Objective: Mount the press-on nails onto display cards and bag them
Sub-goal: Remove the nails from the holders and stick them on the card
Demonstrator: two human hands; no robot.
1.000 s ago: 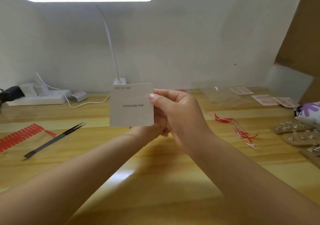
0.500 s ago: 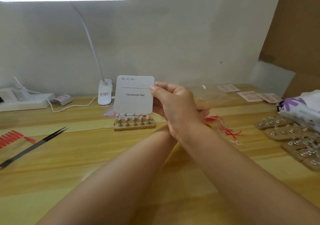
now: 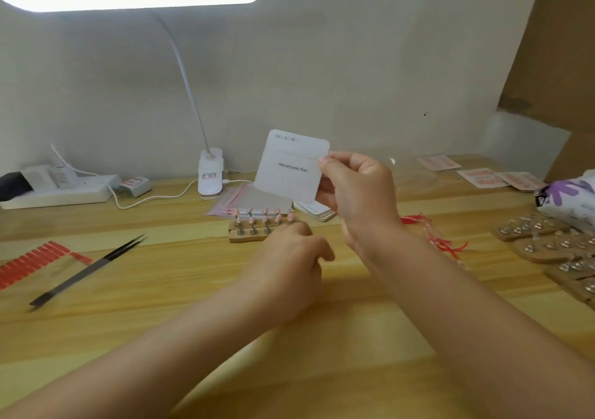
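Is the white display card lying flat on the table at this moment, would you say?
No, the right hand pinches the display card and holds it raised above the table.

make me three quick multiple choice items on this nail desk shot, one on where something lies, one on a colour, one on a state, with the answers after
1. Where do the black tweezers lie?
A. on the table left of the wooden nail stand
B. on the stack of clear bags
C. in the left hand

2. What colour are the adhesive strips at the left edge of the table?
A. blue
B. red
C. green

3. What is the state of the display card printed "Handmade Nail"?
A. flat on the table
B. inside a bag
C. held up off the table by the right hand

Answers: 1 A, the tweezers rest on bare wood left of the stand, apart from both hands. 2 B, the row of strips is red. 3 C, the right hand's thumb and fingers pinch the card's right edge, above the stand.
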